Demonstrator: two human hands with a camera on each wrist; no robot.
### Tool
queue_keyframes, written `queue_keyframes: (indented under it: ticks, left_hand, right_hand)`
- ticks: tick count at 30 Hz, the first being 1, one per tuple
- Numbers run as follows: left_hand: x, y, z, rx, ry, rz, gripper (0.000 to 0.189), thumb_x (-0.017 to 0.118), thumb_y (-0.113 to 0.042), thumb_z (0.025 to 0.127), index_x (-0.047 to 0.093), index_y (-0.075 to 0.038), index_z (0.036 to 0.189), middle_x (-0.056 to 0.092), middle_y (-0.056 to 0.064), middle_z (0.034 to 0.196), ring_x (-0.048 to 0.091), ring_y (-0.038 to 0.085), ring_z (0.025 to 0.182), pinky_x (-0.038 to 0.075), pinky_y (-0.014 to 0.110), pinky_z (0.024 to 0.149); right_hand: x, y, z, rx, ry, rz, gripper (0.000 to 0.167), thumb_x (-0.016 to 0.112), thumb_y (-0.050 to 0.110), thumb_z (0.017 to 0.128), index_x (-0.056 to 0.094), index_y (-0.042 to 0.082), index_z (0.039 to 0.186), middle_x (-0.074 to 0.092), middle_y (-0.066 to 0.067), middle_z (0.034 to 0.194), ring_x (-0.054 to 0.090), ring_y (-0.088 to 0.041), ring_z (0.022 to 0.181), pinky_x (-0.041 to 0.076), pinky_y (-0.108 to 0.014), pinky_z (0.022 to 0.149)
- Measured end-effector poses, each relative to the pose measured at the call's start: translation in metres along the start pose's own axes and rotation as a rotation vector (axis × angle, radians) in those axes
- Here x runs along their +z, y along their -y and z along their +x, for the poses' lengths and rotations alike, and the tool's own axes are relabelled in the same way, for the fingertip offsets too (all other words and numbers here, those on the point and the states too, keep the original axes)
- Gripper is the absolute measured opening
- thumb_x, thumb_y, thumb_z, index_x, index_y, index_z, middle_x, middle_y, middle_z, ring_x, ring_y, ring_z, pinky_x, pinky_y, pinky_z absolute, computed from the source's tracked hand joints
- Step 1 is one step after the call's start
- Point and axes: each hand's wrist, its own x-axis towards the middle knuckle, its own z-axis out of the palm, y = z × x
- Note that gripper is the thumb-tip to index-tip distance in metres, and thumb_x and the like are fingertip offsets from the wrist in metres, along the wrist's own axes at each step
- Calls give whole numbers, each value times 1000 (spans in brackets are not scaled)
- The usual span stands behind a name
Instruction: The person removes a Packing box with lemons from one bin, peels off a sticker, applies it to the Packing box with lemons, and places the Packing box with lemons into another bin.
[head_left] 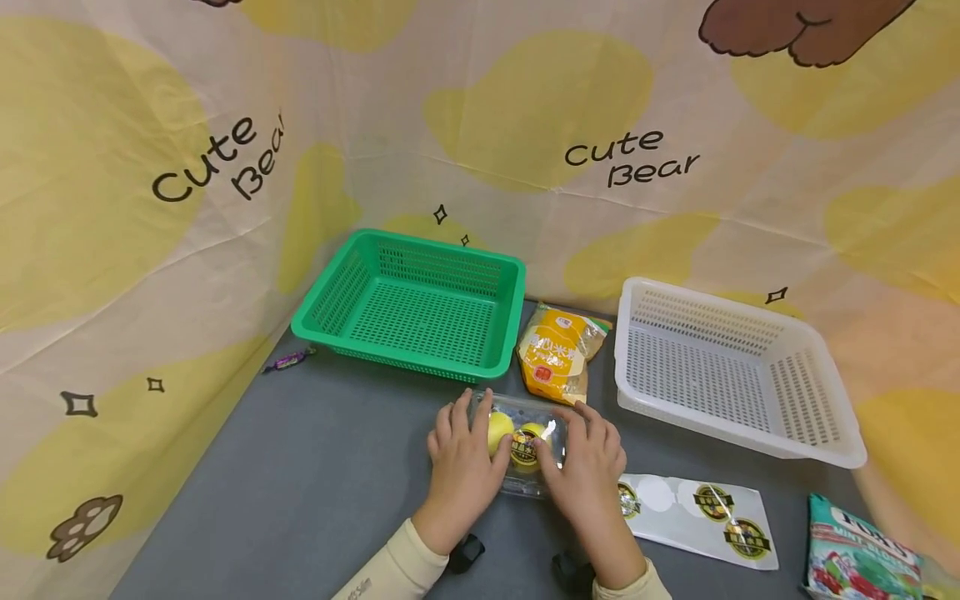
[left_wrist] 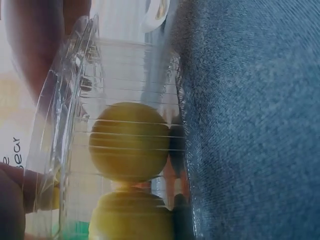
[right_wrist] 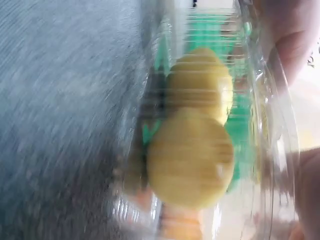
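A clear plastic clamshell box (head_left: 528,408) lies on the grey table in front of me, its lid down. Two round yellow fruits (left_wrist: 130,142) show through its ribbed side wall. On the lid is a round black and gold sticker (head_left: 525,448). My left hand (head_left: 462,467) rests on the lid's left part, thumb beside the sticker. From the right, my right hand (head_left: 588,467) touches the lid, its thumb at the sticker's right edge. In both wrist views the fingers press from above and the box's side stays uncovered.
A green basket (head_left: 408,358) stands at the back left, a white basket (head_left: 738,429) at the right. Between them is a yellow food bag (head_left: 555,354). A sticker sheet (head_left: 667,525) lies right of the box, a teal bag (head_left: 862,550) farther right, a purple-wrapped candy (head_left: 288,361) far left.
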Motion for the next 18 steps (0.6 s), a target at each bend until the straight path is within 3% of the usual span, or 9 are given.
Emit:
queue_keyframes:
  ticks: [8, 18]
  left_hand:
    - [-1, 2, 2, -50, 45, -87, 71, 77, -33, 98, 49, -5, 157, 41, 26, 157, 38, 46, 135, 37, 64, 97]
    - [-4, 12, 4, -157, 121, -235, 75, 76, -32, 99, 42, -10, 163, 30, 25, 164, 34, 49, 143, 35, 70, 100]
  right_hand:
    - [0, 0, 8, 128, 17, 26, 57, 79, 28, 93, 59, 0, 139, 40, -27, 156, 28, -51, 142, 22, -71, 109]
    - [-6, -8, 9, 101, -18, -37, 73, 84, 35, 90, 55, -3, 145, 35, -29, 159, 24, -53, 145, 17, -72, 112]
